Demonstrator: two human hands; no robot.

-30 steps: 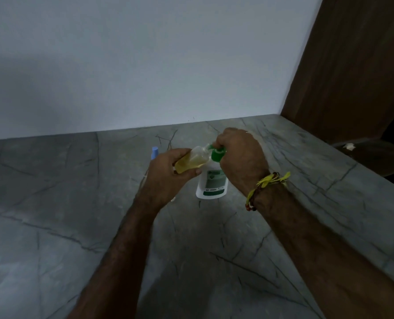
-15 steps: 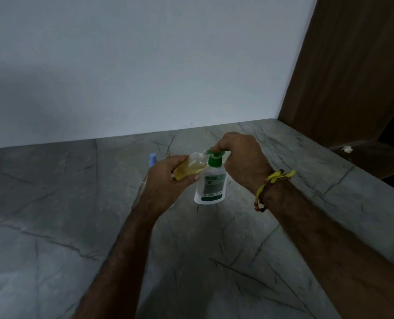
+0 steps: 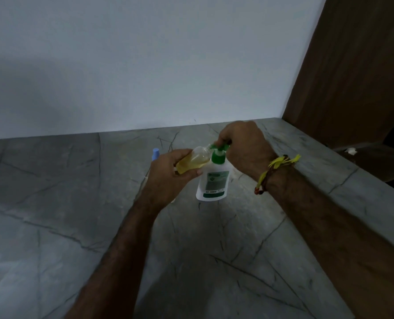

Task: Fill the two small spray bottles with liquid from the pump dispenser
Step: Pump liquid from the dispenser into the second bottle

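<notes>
- Right hand (image 3: 244,148): fingertips curled down over the green pump head of the white plastic pump dispenser with green label (image 3: 213,180); they press or hold the head from above. Whether the head is fully down cannot be told.
- Left hand (image 3: 168,176): fingers and thumb wrapped round a small clear plastic spray bottle holding yellow liquid (image 3: 192,160). Bottle held tilted, nearly lying over, its open neck up against the green spout.
- Dispenser stands upright on the grey veined stone counter (image 3: 214,261), just right of the left hand, below the right hand.
- Bottle in hand: clear wall, yellow liquid pooled along the lower side, clear air space toward the neck. Judged well over half full, not topped up. No spray cap visible on it.
- Behind the left hand: a pale blue cap (image 3: 155,153) showing above the knuckles, likely the second small spray bottle or its top. Body hidden by the hand; fill level cannot be told.
- Progress, as judged: first bottle is mid-fill; remaining are more pumps, capping, and possibly the second bottle.
- Yellow and red thread band (image 3: 276,169) at right wrist.
- White wall behind; brown wooden panel at far right.
</notes>
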